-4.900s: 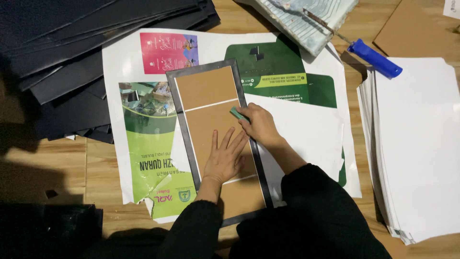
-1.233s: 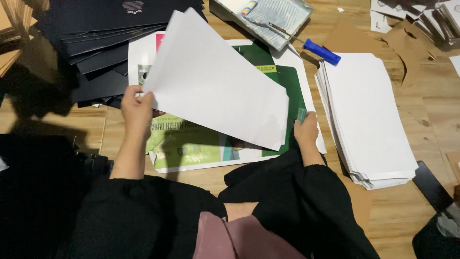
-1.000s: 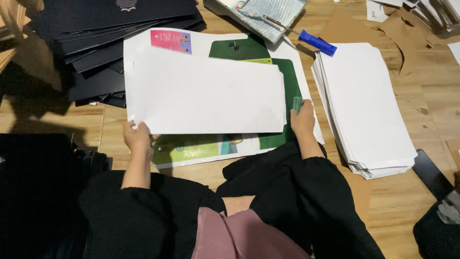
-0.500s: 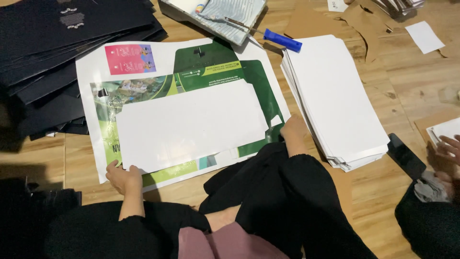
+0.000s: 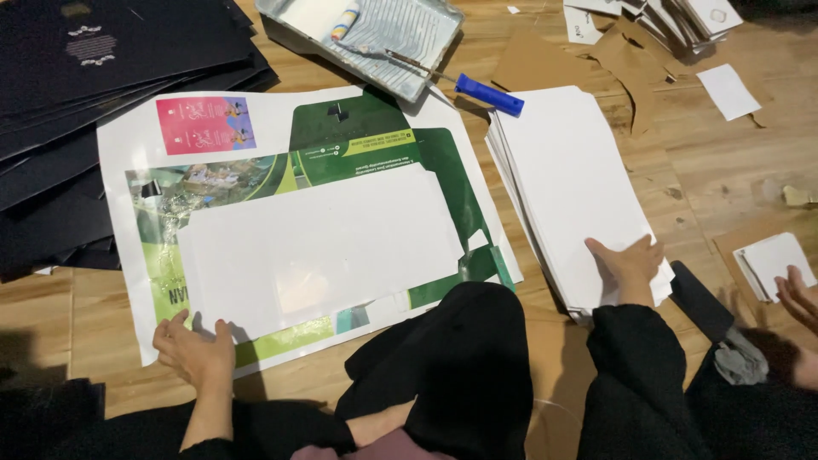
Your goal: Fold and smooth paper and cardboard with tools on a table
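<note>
Two hands at work on a wooden floor (image 5: 102,298) — left hand (image 5: 194,351) open, fingers spread, pressing the lower left corner of a blank white sheet (image 5: 315,247); right hand (image 5: 629,266) open too, palm flat on the near end of a white paper stack (image 5: 567,187), gripping nothing.

Blank sheet lying flat on a large printed green poster (image 5: 375,140), slightly skewed, well inside its borders. Stack just beside the poster's right edge, edges roughly squared. Beyond them a paint tray (image 5: 375,34) with a blue-handled roller (image 5: 487,94), resting against the stack's far corner. Dark card sheets (image 5: 77,77) piled at the upper left, touching the poster's edge. Brown cardboard scraps (image 5: 626,60) farther off, and another person's hand (image 5: 797,294) near a small white pad at the far right.

Best handled, by the look of it, with steady flat pressure from the left palm — no sliding — and a clean peel of only the top sheet from the stack, thumb at the corner, to avoid lifting two together or creasing.
</note>
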